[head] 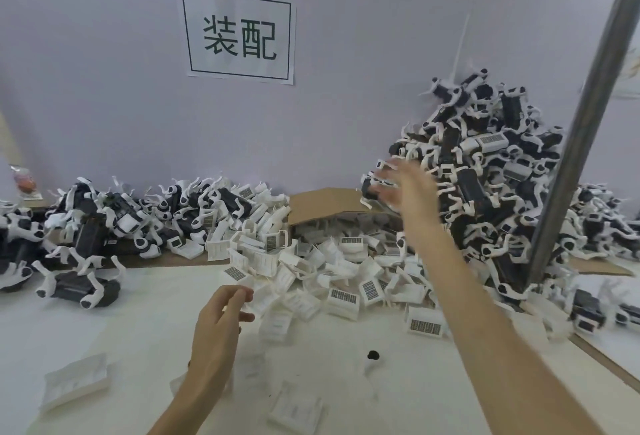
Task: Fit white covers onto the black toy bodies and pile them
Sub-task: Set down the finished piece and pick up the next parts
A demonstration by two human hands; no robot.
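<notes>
My right hand (403, 185) is stretched out and blurred, fingers spread, against the left flank of the tall heap of black toy bodies with white covers (485, 171) at the right. A toy seems to sit just past its fingertips; contact is unclear. My left hand (221, 313) hovers low over the table at the near edge of the spill of loose white covers (322, 275), fingers curled, touching one cover with the fingertips. A lower heap of black toy bodies with white legs (104, 223) lies at the left.
A tipped cardboard box (322, 202) behind the covers spills them onto the white table (121, 330). Loose covers (74, 382) lie near me. A slanted metal pole (581, 123) stands at the right. A paper sign (239, 36) hangs on the wall.
</notes>
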